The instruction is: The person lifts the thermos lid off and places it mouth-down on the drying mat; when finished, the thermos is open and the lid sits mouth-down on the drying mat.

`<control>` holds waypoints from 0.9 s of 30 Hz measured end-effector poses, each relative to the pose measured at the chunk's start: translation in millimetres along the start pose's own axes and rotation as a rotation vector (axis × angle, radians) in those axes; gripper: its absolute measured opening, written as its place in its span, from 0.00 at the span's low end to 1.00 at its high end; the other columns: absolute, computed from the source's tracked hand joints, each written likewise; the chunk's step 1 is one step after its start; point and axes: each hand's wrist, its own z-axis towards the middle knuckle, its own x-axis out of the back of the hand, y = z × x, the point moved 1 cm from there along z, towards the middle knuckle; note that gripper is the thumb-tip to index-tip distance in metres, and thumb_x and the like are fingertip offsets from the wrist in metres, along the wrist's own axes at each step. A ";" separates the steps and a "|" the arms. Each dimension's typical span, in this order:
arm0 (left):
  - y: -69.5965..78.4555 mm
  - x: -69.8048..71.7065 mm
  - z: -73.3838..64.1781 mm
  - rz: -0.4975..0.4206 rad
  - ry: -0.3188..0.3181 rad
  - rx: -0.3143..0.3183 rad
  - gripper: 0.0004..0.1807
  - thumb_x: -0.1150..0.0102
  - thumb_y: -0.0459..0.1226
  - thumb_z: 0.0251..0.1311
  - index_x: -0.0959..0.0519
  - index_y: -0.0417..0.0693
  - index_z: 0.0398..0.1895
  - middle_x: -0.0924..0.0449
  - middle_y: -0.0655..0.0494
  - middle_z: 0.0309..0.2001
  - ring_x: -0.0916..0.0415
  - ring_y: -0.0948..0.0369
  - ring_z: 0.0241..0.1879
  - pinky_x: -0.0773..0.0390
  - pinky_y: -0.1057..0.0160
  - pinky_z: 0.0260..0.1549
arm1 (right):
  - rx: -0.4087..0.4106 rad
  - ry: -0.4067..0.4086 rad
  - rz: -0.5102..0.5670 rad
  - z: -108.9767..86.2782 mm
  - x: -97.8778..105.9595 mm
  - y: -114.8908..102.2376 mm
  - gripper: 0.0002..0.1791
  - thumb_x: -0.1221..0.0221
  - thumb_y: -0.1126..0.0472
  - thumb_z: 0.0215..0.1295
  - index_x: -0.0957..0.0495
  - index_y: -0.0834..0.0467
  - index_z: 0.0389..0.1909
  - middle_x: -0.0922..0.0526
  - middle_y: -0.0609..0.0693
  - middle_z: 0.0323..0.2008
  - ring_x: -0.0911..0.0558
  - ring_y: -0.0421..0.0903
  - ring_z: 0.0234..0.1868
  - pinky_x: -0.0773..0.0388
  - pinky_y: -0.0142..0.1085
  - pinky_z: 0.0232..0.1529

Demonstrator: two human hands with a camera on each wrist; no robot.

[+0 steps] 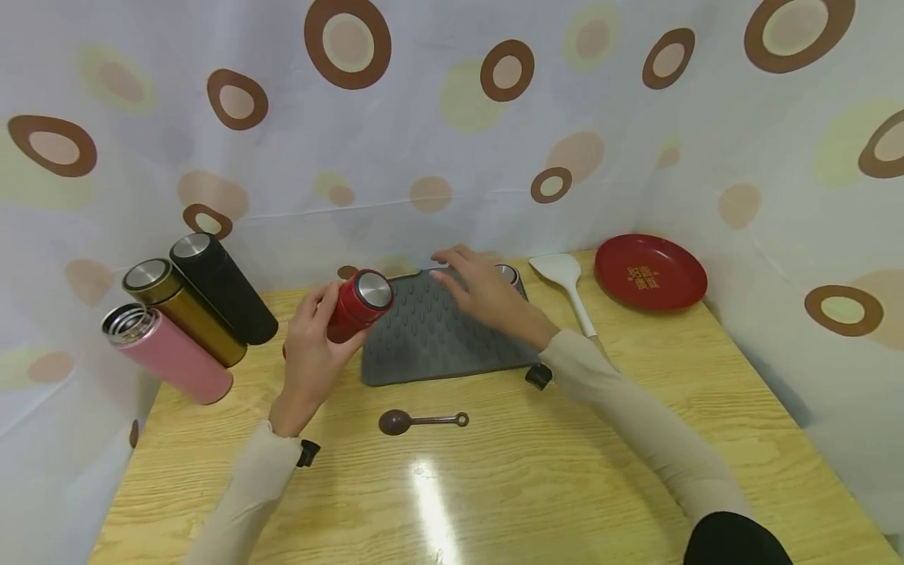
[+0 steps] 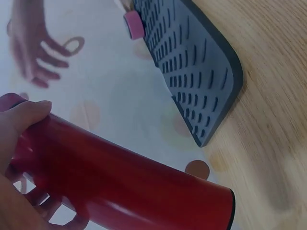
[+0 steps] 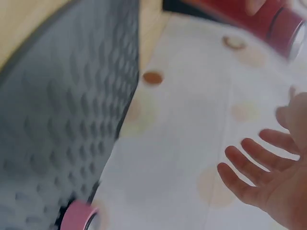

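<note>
My left hand (image 1: 311, 353) grips a red thermos (image 1: 346, 318) with a steel-topped lid, near the left end of a dark grey studded mat (image 1: 431, 345). In the left wrist view the thermos (image 2: 124, 172) slants across the lower part, my thumb and fingers round its upper end. My right hand (image 1: 487, 294) is over the mat's right part, fingers spread, holding nothing; the right wrist view shows the hand (image 3: 278, 187) apart from the thermos. Behind it a pink lid (image 2: 135, 25) sits on the mat, partly hidden in the head view.
At the left stand an open pink thermos (image 1: 176, 353), a gold thermos (image 1: 201, 326) and a black thermos (image 1: 229, 290). A brown spoon (image 1: 395, 422) lies in front of the mat. To the right are a white spatula (image 1: 561, 271) and a red plate (image 1: 681, 275). Patterned cloth (image 1: 424, 141) hangs behind.
</note>
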 end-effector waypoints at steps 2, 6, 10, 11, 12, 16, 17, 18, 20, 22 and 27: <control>5.8 -3.4 -1.2 0.030 -0.013 -0.030 0.42 0.17 0.30 0.48 0.25 0.40 0.69 0.23 0.34 0.60 0.24 0.37 0.59 0.23 0.33 0.58 | 0.002 0.021 0.107 -3.6 -0.2 -13.1 0.22 0.46 0.57 0.82 0.28 0.62 0.69 0.21 0.59 0.60 0.17 0.53 0.57 0.18 0.47 0.57; 16.5 -9.8 -2.7 0.096 -0.044 -0.085 0.42 0.17 0.31 0.47 0.25 0.40 0.69 0.23 0.34 0.59 0.24 0.36 0.58 0.28 0.28 0.58 | -0.037 0.008 0.229 -12.4 -1.5 -35.8 0.27 0.43 0.56 0.80 0.32 0.62 0.73 0.21 0.59 0.61 0.15 0.51 0.55 0.15 0.46 0.51; 27.1 -17.6 -2.8 0.194 -0.044 -0.184 0.43 0.14 0.32 0.44 0.24 0.40 0.67 0.23 0.34 0.57 0.23 0.36 0.56 0.25 0.30 0.55 | -0.090 -0.065 0.267 -21.4 -6.8 -51.5 0.34 0.37 0.53 0.75 0.35 0.59 0.76 0.20 0.55 0.60 0.14 0.48 0.50 0.14 0.40 0.43; 30.1 -19.9 -2.7 0.220 -0.040 -0.216 0.43 0.14 0.33 0.43 0.24 0.40 0.67 0.23 0.34 0.57 0.22 0.36 0.55 0.24 0.31 0.54 | -0.102 -0.079 0.274 -23.4 -8.7 -54.3 0.36 0.35 0.52 0.74 0.36 0.60 0.76 0.19 0.55 0.59 0.14 0.48 0.48 0.14 0.38 0.41; 32.9 -22.2 -2.7 0.247 -0.034 -0.249 0.43 0.14 0.34 0.43 0.24 0.41 0.66 0.22 0.34 0.56 0.22 0.36 0.53 0.23 0.32 0.52 | -0.118 -0.091 0.297 -25.1 -10.8 -56.5 0.38 0.34 0.51 0.73 0.37 0.59 0.76 0.19 0.56 0.58 0.14 0.48 0.46 0.14 0.37 0.39; 41.8 -31.1 -3.0 0.314 -0.008 -0.344 0.43 0.13 0.36 0.43 0.23 0.40 0.65 0.21 0.35 0.54 0.20 0.37 0.51 0.21 0.36 0.49 | -0.177 -0.065 0.394 -30.9 -18.5 -61.1 0.39 0.30 0.53 0.68 0.36 0.61 0.74 0.19 0.59 0.55 0.14 0.50 0.46 0.13 0.35 0.36; 43.6 -32.6 -3.1 0.319 -0.002 -0.357 0.42 0.13 0.37 0.43 0.23 0.40 0.65 0.21 0.35 0.54 0.20 0.38 0.51 0.21 0.36 0.49 | -0.186 -0.045 0.416 -31.9 -19.5 -61.5 0.38 0.29 0.54 0.68 0.35 0.61 0.73 0.19 0.60 0.55 0.14 0.51 0.46 0.13 0.36 0.36; 44.3 -34.2 -3.5 0.318 0.005 -0.364 0.42 0.13 0.37 0.44 0.23 0.39 0.65 0.21 0.35 0.54 0.20 0.38 0.51 0.21 0.37 0.49 | -0.189 -0.022 0.437 -32.5 -20.4 -61.7 0.37 0.29 0.56 0.67 0.34 0.61 0.71 0.19 0.60 0.56 0.13 0.52 0.48 0.12 0.37 0.38; 45.0 -36.1 -4.0 0.308 0.014 -0.366 0.43 0.13 0.38 0.44 0.24 0.39 0.65 0.21 0.36 0.55 0.21 0.39 0.52 0.22 0.36 0.51 | -0.179 0.023 0.446 -33.3 -20.0 -62.2 0.35 0.28 0.57 0.66 0.32 0.62 0.69 0.19 0.61 0.57 0.14 0.53 0.51 0.12 0.39 0.42; 43.9 -36.8 -4.6 0.298 0.009 -0.358 0.45 0.14 0.39 0.45 0.26 0.41 0.68 0.22 0.36 0.56 0.22 0.39 0.53 0.23 0.36 0.53 | -0.163 0.047 0.459 -33.6 -19.0 -62.1 0.34 0.28 0.59 0.65 0.31 0.62 0.67 0.19 0.61 0.57 0.14 0.54 0.52 0.12 0.40 0.45; 34.5 -33.3 -7.9 0.300 -0.016 -0.314 0.53 0.12 0.37 0.42 0.33 0.48 0.72 0.25 0.38 0.60 0.24 0.39 0.54 0.24 0.34 0.56 | -0.157 0.049 0.529 -34.8 -11.4 -59.8 0.33 0.29 0.62 0.64 0.30 0.62 0.67 0.18 0.61 0.53 0.11 0.52 0.43 0.11 0.40 0.39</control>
